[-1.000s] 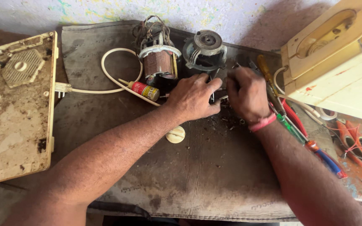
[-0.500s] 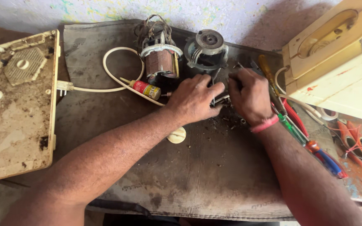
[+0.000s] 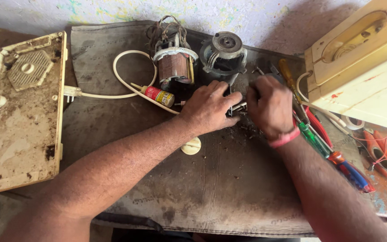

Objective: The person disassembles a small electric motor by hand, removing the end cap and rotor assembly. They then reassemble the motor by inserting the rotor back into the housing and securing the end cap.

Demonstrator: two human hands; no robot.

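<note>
My left hand point(image 3: 209, 107) and my right hand point(image 3: 269, 105) meet over a small metal part point(image 3: 237, 107) on the dark mat point(image 3: 157, 188); both grip it, and most of it is hidden by my fingers. Just behind them stand a copper-wound motor stator point(image 3: 173, 65) and a grey round motor housing point(image 3: 224, 54). A small red and yellow tube point(image 3: 157, 95) lies to the left of my left hand. A pink band circles my right wrist.
A dirty cream base plate point(image 3: 19, 121) with a white cord point(image 3: 122, 85) lies at left. A cream appliance casing point(image 3: 363, 62) sits at right. Screwdrivers point(image 3: 323, 143) lie beside my right forearm, orange-handled tools point(image 3: 381, 154) further right. A cream disc point(image 3: 191, 145) rests under my left wrist.
Both hands stay together on the small part; the fingers have shifted only slightly. The view has moved a little.
</note>
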